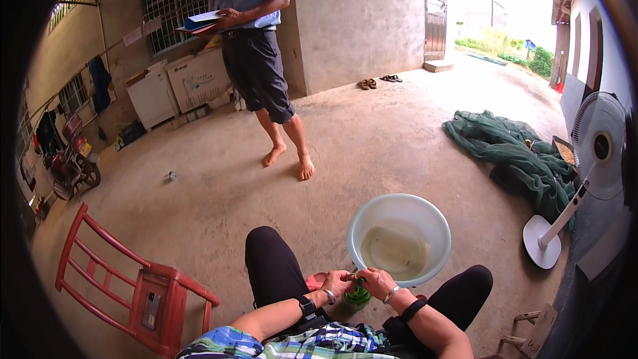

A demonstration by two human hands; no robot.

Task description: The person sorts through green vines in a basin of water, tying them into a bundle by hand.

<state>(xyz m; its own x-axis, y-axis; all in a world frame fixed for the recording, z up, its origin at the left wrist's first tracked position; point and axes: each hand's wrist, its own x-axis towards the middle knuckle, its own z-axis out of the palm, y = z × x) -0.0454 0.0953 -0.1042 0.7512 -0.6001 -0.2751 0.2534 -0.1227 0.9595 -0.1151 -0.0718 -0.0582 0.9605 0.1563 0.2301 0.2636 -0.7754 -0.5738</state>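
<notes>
My left hand (337, 283) and my right hand (377, 283) meet between my knees, fingers pinched together on a small green piece (353, 277) that looks like a vegetable. Its exact kind is partly covered by the fingers. Directly below them is a container of green pieces (357, 300), its upper part hidden by my hands. Just beyond my right hand, a pale plastic basin (355, 219) holds shallow, slightly cloudy water (394, 252). Something pink (316, 280) shows beside my left wrist.
To the left stands a red wooden chair (162, 271) with a phone (151, 309) on its seat. A barefoot person (254, 55) holding folders stands ahead. Rightward are a pedestal fan (543, 242), a heap of green netting (513, 144) and a small wooden stool (541, 331).
</notes>
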